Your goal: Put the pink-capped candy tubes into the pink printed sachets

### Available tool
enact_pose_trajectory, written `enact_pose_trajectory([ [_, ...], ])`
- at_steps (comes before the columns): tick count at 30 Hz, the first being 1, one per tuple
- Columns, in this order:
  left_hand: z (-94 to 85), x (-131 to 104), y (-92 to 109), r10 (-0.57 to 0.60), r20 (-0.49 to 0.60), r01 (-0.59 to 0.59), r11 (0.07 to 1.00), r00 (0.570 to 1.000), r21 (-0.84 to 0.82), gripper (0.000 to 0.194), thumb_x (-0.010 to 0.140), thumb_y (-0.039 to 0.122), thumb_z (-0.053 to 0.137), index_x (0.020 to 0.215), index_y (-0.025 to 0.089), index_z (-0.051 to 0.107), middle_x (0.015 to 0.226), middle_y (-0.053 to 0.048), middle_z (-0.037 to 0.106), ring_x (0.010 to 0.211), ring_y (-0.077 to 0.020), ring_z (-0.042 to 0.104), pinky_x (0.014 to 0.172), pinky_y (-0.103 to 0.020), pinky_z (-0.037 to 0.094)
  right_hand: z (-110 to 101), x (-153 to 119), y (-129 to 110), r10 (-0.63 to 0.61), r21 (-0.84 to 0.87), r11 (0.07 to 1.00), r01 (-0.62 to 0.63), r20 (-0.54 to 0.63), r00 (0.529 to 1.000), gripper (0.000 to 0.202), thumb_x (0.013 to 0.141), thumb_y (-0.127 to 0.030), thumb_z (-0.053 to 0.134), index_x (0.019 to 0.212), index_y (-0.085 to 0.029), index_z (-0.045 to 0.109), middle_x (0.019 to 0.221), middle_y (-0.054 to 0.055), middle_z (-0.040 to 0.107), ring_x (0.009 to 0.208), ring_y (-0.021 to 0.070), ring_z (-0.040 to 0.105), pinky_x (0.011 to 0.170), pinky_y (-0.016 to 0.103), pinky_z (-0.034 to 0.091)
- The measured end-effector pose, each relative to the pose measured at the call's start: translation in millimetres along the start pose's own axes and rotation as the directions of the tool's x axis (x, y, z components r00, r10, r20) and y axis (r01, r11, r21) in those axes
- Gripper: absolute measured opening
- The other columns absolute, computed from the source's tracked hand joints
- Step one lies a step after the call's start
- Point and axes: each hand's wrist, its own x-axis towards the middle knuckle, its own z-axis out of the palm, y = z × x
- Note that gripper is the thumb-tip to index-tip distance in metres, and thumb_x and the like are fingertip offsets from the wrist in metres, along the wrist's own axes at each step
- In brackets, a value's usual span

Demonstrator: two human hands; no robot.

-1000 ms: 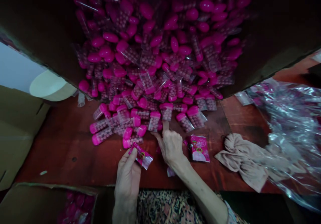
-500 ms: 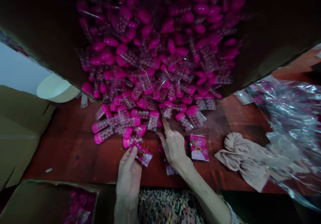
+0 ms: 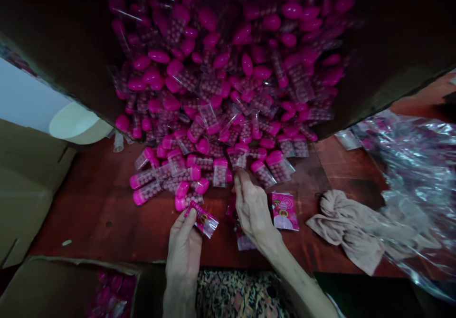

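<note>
My left hand (image 3: 185,242) pinches a small pink printed wrapper (image 3: 204,220) between thumb and fingers, near the table's front. Its clear end points right. To the right, my right hand (image 3: 252,208) reaches to the edge of the pile, its fingers drawn together at the lower end of a clear candy container (image 3: 238,158) with a pink cap. The fingertips are partly hidden. Under and beside that hand lie more pink wrappers (image 3: 245,241), partly covered by it. Another flat pink wrapper (image 3: 284,211) lies just right of the hand.
A big cardboard box (image 3: 377,47) lies open towards me, spilling pink-capped candy containers (image 3: 213,118) onto the red-brown table (image 3: 96,208). A knotted cloth (image 3: 347,227) and clear plastic sheeting (image 3: 420,180) lie right. Left are a pale bowl (image 3: 78,125) and a lower open box (image 3: 53,284).
My right hand's pointing index finger has drawn in with the other fingers at the candy container. My left hand holds the wrapper almost unmoved. The view has shifted slightly.
</note>
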Motion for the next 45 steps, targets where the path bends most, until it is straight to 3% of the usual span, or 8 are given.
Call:
enact_pose_trajectory([
  [6, 2.2, 2.6, 1.2, -0.004, -0.025, 0.003, 0.999, 1.000, -0.043, 0.005, 0.070, 0.012, 0.070, 0.075, 0.014, 0.069, 0.077, -0.003, 0.072, 0.074, -0.0113, 0.065, 0.073, -0.020, 0.050, 11.6, 4.0, -9.8, 0.096, 0.254, 0.963, -0.088, -0.021, 0.995, 0.045, 0.082, -0.037, 0.056, 0.114, -0.005, 0.058, 0.058, 0.004, 0.059, 0.051, 0.0167, 0.050, 0.054, 0.029, 0.036],
  [11, 15.9, -1.1, 8.4, -0.067, -0.057, 0.059, 0.990, 0.996, -0.130, 0.016, 0.080, 0.009, 0.056, 0.071, 0.015, 0.068, 0.073, -0.002, 0.072, 0.070, -0.0127, 0.066, 0.069, -0.024, 0.052, -5.5, 6.2, 4.2, 0.104, 0.495, 0.859, -0.126, 0.073, 0.992, 0.040, 0.081, -0.041, 0.054, 0.105, -0.010, 0.062, 0.059, -0.001, 0.057, 0.049, 0.0114, 0.048, 0.047, 0.023, 0.038],
  [15, 37.4, -10.5, 17.1, -0.099, -0.047, 0.089, 0.979, 0.994, -0.182, 0.019, 0.085, 0.014, 0.051, 0.079, 0.017, 0.068, 0.077, -0.004, 0.073, 0.072, -0.0137, 0.067, 0.074, -0.027, 0.052, -30.7, -7.4, 14.8, 0.145, 0.708, 0.639, -0.301, 0.274, 0.951, 0.041, 0.076, -0.045, 0.060, 0.095, -0.009, 0.066, 0.049, -0.004, 0.051, 0.039, 0.0077, 0.043, 0.038, 0.019, 0.034],
  [17, 46.5, -12.6, 19.3, -0.157, -0.020, 0.149, 0.966, 0.987, -0.209, 0.017, 0.086, 0.021, 0.051, 0.083, 0.018, 0.068, 0.079, -0.004, 0.072, 0.074, -0.0153, 0.067, 0.076, -0.029, 0.052, -40.7, -19.5, 14.3, 0.162, 0.749, 0.570, -0.337, 0.300, 0.940, 0.037, 0.072, -0.040, 0.067, 0.096, -0.012, 0.066, 0.058, -0.001, 0.059, 0.043, 0.0080, 0.048, 0.039, 0.019, 0.038],
  [20, 54.5, -10.7, 18.9, -0.133, -0.004, 0.129, 0.969, 0.991, -0.211, 0.016, 0.086, 0.021, 0.052, 0.085, 0.018, 0.067, 0.079, -0.003, 0.072, 0.074, -0.0141, 0.066, 0.077, -0.028, 0.051, -49.0, -38.4, 6.6, 0.127, 0.726, 0.640, -0.253, 0.225, 0.966, 0.030, 0.072, -0.033, 0.068, 0.097, -0.017, 0.068, 0.074, 0.004, 0.068, 0.057, 0.0126, 0.059, 0.048, 0.023, 0.049],
  [24, 58.7, -6.1, 14.8, -0.048, 0.013, 0.049, 0.984, 0.999, -0.171, 0.016, 0.085, 0.018, 0.053, 0.091, 0.016, 0.067, 0.082, -0.003, 0.071, 0.073, -0.0119, 0.065, 0.076, -0.024, 0.049, -50.2, -52.9, -4.6, 0.024, 0.601, 0.799, -0.023, 0.006, 1.000, 0.023, 0.074, -0.029, 0.066, 0.096, -0.021, 0.069, 0.079, 0.003, 0.070, 0.063, 0.0149, 0.063, 0.055, 0.026, 0.054],
  [29, 62.5, -6.8, 10.9, -0.068, 0.058, 0.077, 0.981, 0.996, -0.180, 0.019, 0.087, 0.019, 0.049, 0.090, 0.017, 0.068, 0.077, -0.002, 0.071, 0.071, -0.0117, 0.065, 0.075, -0.024, 0.050, -45.4, -51.9, -4.7, -0.110, 0.469, 0.863, 0.188, -0.188, 0.976, 0.021, 0.078, -0.025, 0.063, 0.098, -0.019, 0.066, 0.079, 0.002, 0.069, 0.063, 0.0131, 0.062, 0.055, 0.023, 0.054],
  [45, 60.5, 0.9, 7.4, -0.086, 0.033, 0.091, 0.975, 0.996, -0.204, 0.029, 0.090, 0.017, 0.043, 0.075, 0.015, 0.068, 0.072, -0.002, 0.071, 0.064, -0.0104, 0.064, 0.070, -0.023, 0.050, -39.2, -50.3, -1.7, -0.120, 0.481, 0.860, 0.171, -0.134, 0.984, 0.019, 0.077, -0.020, 0.062, 0.095, -0.014, 0.066, 0.075, 0.003, 0.068, 0.059, 0.0128, 0.061, 0.053, 0.023, 0.053],
])
